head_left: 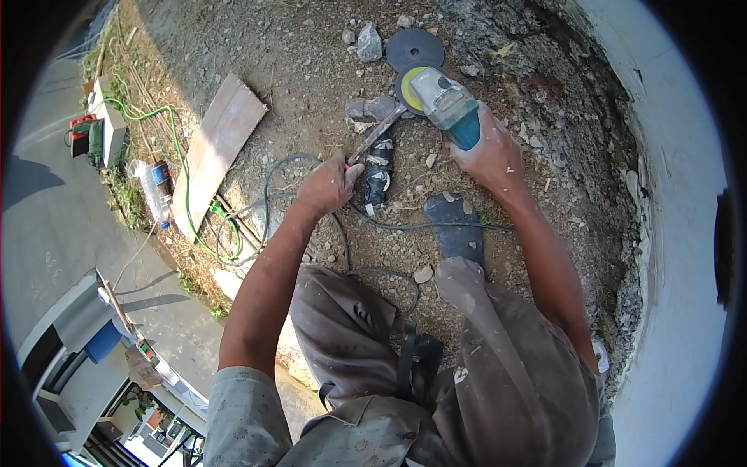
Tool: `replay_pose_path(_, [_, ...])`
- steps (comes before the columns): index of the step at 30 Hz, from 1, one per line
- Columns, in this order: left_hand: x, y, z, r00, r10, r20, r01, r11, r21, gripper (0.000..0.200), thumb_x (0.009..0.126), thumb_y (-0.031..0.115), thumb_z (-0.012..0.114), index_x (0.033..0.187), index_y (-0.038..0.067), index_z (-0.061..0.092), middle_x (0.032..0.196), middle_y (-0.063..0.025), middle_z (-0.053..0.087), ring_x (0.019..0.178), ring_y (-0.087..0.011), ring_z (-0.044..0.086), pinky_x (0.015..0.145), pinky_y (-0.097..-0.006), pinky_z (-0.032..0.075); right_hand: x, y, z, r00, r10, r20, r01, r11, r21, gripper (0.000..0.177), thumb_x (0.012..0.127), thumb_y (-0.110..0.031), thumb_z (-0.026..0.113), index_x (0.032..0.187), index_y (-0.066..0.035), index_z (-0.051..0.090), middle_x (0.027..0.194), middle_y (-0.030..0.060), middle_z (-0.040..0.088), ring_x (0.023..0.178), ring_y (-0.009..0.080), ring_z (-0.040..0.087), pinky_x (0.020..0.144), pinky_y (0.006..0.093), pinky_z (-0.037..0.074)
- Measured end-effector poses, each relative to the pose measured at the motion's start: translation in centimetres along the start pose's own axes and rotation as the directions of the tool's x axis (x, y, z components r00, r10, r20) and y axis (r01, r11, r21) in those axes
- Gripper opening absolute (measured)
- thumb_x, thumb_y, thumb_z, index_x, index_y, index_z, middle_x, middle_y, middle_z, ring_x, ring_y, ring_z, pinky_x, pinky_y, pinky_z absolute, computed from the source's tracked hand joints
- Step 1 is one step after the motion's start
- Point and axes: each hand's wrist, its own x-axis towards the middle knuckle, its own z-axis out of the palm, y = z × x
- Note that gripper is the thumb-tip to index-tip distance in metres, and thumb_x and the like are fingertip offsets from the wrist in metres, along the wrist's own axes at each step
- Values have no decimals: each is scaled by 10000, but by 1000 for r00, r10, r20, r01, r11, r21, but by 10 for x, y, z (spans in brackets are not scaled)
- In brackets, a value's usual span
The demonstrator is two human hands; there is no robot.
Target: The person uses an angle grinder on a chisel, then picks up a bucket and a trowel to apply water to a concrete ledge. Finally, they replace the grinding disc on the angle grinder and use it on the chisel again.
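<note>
My right hand (490, 156) is wrapped round the teal body of an angle grinder (445, 97), whose head points up and to the left. Its dark disc with a yellow centre (411, 87) faces left. My left hand (331, 185) grips a narrow, flat metal bar (377, 134), chisel-like in shape. The bar slants up to the right, and its far end meets or nearly meets the lower edge of the disc; contact cannot be made out. A loose dark grinding disc (415, 48) with a centre hole lies on the dirt just beyond the grinder.
Stones (369, 43) lie by the loose disc. A dark cable (342, 233) loops around my shoes (455, 222). At left are a wooden board (222, 152), a green cord (180, 148) and plastic bottles (152, 187). A white wall (685, 233) runs along the right.
</note>
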Motion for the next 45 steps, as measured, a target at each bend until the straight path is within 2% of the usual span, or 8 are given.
replay_pose_path(9, [3,-4,-4,999,12,34,-10,998,-67,489,1020,460,491,1033,-29,516,912,-308,654,941,-493,637,807,-535,490,-5,7,8,996,-65,-67,63,998,-31,813,753,-329,771,1430,-37,430,1230,242,645,1092,417,651,919,491,533])
replay_pose_path(12, [3,-7,-3,999,9,51,-6,997,-71,504,1017,472,493,1033,-30,522,907,-307,650,940,-494,637,809,-527,488,0,0,-7,998,58,11,-57,998,-25,761,780,-287,734,1420,1,439,1222,253,637,1089,424,653,905,515,537])
replay_pose_path(18, [7,-6,-8,996,39,75,-34,997,-66,508,1019,471,488,1021,-36,524,901,-312,641,929,-495,630,806,-514,482,-9,9,2,995,-94,-35,93,995,-35,772,785,-291,735,1432,-7,422,1230,254,635,1076,426,658,907,513,535])
replay_pose_path(24, [5,-7,-7,997,45,66,-38,993,-110,499,1018,462,494,1017,-37,526,910,-313,638,932,-495,626,807,-510,478,-3,2,-9,999,36,-17,-37,999,-24,750,793,-287,720,1427,-12,428,1230,251,637,1078,426,659,915,513,531])
replay_pose_path(30, [4,-2,-8,997,5,72,-1,998,-66,496,1017,460,498,1033,-35,531,909,-315,640,936,-491,628,809,-515,479,-10,7,-1,998,-62,-31,61,998,-28,791,749,-304,770,1421,-33,450,1207,248,651,1067,425,657,897,478,545])
replay_pose_path(36, [6,-4,-7,998,29,52,-25,996,-88,493,1017,461,492,1035,-30,534,923,-311,649,945,-489,633,822,-519,483,4,1,-18,988,134,78,-132,991,-30,800,745,-303,772,1427,-38,448,1221,241,650,1085,419,654,916,480,539])
replay_pose_path(39, [6,-4,-6,998,12,63,-7,997,-79,493,1017,461,492,1035,-29,536,929,-312,651,953,-489,634,825,-522,484,0,9,-6,995,-72,-73,68,996,-55,777,769,-288,742,1423,-1,438,1229,247,646,1061,422,666,899,504,537])
replay_pose_path(45, [6,-5,-5,998,7,62,-3,997,-75,498,1016,468,489,1031,-27,536,926,-307,652,949,-489,636,818,-526,485,5,3,-13,997,69,30,-68,997,-38,776,759,-290,753,1412,-2,448,1203,242,657,1056,422,667,902,503,536])
